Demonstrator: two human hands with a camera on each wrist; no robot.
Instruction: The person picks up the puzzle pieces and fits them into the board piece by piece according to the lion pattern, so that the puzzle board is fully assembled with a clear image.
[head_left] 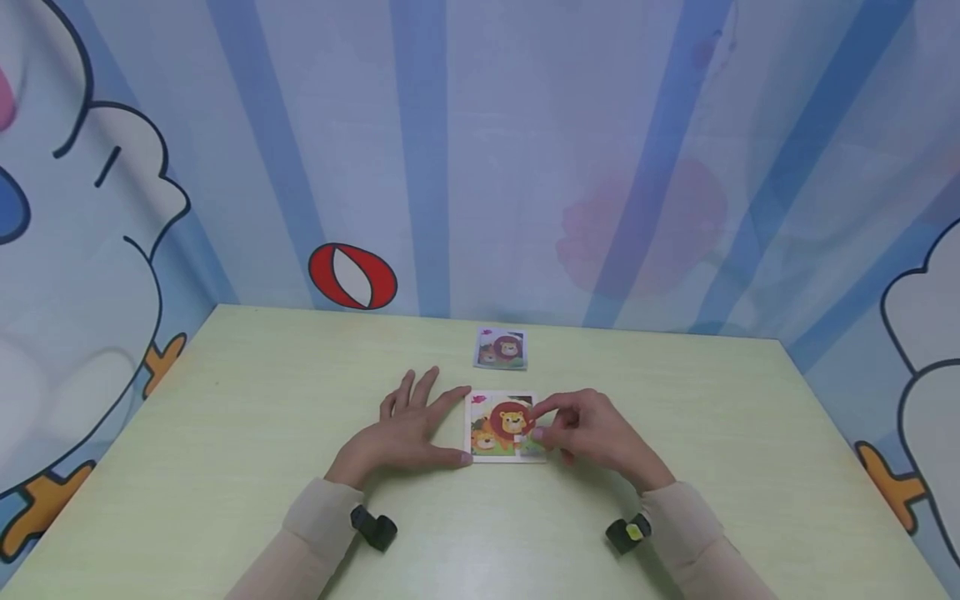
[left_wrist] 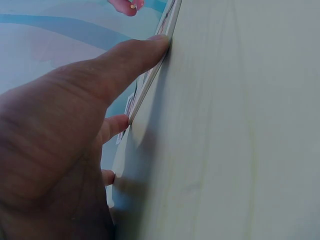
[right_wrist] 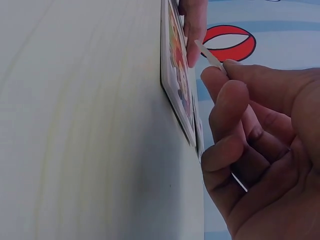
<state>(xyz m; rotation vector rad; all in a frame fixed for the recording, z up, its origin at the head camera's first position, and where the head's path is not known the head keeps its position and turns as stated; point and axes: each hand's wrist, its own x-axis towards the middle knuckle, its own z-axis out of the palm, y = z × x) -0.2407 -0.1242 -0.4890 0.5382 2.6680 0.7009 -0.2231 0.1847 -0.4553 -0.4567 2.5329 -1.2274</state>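
Note:
A small square jigsaw puzzle (head_left: 491, 425) in a white frame lies flat on the table, with a lion and a smaller animal pictured on it. My left hand (head_left: 401, 435) is spread at its left side, thumb at the near corner and index finger at the far corner. Between thumb and index finger, my right hand (head_left: 596, 427) pinches a thin puzzle piece (right_wrist: 209, 56) above the puzzle's right part. In the right wrist view that piece is edge-on and apart from the board; its other fingers are curled.
Behind the puzzle lies a picture card (head_left: 501, 349) with a like lion scene. The pale wooden table (head_left: 262, 375) ends at a printed fabric backdrop (head_left: 495, 167) with blue stripes and a red oval.

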